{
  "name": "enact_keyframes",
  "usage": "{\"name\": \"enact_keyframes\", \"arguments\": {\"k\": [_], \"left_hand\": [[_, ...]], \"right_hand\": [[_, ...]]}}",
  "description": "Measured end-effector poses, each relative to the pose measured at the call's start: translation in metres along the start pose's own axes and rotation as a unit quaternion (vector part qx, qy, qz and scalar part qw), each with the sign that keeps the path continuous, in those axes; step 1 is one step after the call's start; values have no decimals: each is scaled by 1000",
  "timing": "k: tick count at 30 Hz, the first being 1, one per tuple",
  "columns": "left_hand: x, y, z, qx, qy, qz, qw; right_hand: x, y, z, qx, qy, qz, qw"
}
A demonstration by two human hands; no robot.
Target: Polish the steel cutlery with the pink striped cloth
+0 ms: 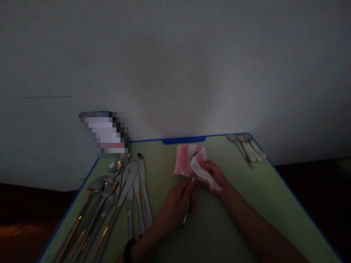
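My left hand (pixel 177 206) is closed around the handle of a slim metal utensil (pixel 188 208), whose upper end runs into a pink and white cloth (pixel 188 159). My right hand (pixel 214 173) grips that cloth, bunched around the utensil's tip, above the middle of a green table (pixel 246 204) with a blue edge. The utensil's head is hidden inside the cloth. A dark band sits on my left wrist.
Several spoons and knives (pixel 120 197) lie in a row on the table's left side. Three white-handled utensils (pixel 248 146) lie at the far right corner. A blurred-out object (pixel 105 133) stands at the far left corner against a pale wall. The scene is dim.
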State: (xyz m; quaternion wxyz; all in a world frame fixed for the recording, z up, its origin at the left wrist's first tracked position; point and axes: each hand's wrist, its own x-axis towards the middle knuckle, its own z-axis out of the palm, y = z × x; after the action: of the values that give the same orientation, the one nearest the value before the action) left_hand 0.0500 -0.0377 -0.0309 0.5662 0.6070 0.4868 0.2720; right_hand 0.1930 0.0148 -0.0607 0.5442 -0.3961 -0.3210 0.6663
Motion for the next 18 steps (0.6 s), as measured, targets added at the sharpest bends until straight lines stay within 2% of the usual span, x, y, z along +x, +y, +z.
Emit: {"name": "enact_keyframes", "arguments": {"k": [2,7,12,18], "left_hand": [[1,2,-2,30,-9,5,1000],[-1,2,-6,57,-37,11,998],[-7,-1,-8,118,-55,11,991],[-8,1,-8,195,-75,26,978]], "right_hand": [[3,-2,7,-16,8,12,1000],[8,-4,13,-59,62,-23,996],[8,-10,15,-158,110,-46,980],[9,-11,17,-138,133,-29,981]]}}
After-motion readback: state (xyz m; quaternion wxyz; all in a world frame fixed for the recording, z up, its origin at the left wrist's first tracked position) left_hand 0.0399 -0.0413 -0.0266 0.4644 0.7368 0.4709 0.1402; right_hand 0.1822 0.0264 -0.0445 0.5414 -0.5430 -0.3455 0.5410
